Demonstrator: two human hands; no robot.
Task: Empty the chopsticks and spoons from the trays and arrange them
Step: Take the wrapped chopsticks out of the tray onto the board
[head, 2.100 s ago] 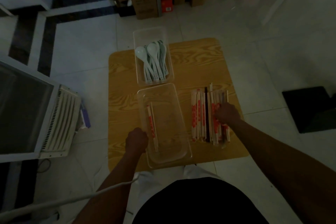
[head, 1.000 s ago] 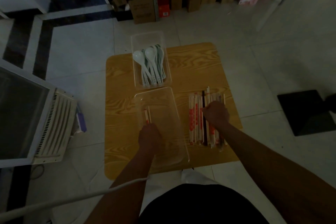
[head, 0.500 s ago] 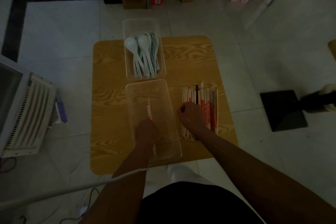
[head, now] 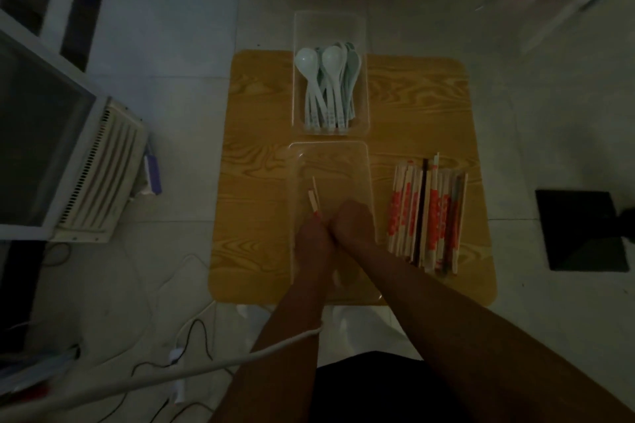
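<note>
Two hands of mine meet inside the near clear plastic tray [head: 294, 182], which sits at the front of the yellow wood-grain surface [head: 257, 182]. My left hand [head: 314, 237] is closed on the near end of a paper-wrapped pair of chopsticks [head: 313, 197], whose far end sticks out ahead of my knuckles and leans slightly left. My right hand [head: 352, 221] lies just beside the left, touching it; whether it grips the chopsticks too or only rests there I cannot tell, since its fingers are hidden in the dim light. To the right of this tray, a row of wrapped chopsticks with red print [head: 427, 213] lies on the bare surface, side by side, pointing away from me. Farther off, a second clear plastic tray [head: 365, 45] overhangs the far edge of the surface and holds a bunch of pale green ceramic soup spoons [head: 330, 86], bowls at the far end, handles toward me
</note>
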